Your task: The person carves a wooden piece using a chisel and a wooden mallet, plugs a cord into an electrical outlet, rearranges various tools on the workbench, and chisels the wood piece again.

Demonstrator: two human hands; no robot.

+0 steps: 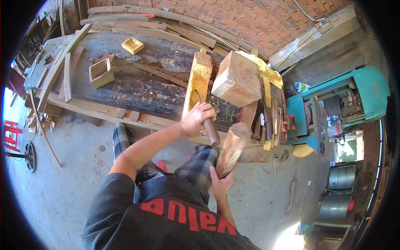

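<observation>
My left hand (200,118) is closed around the brown handle of a chisel (211,132), whose thin blade points away from me onto a hollowed yellow wood block (201,71). The block lies across the workbench, with a carved recess along its upper face. Lower and to the right, my right hand (221,181) grips the narrow end of a wooden mallet (233,148). The mallet's thick end is raised close to the chisel's handle, apart from it and slightly blurred. A large squared wood block (236,79) sits just right of the yellow piece.
Two small hollowed wooden boxes (133,45) (101,73) rest on the dark, chip-strewn workbench (141,93). Long boards (166,18) lie along the brick wall. Several tools (266,121) lie at the bench's right end, beside a teal machine (366,93). A pedestal base (30,156) stands at left.
</observation>
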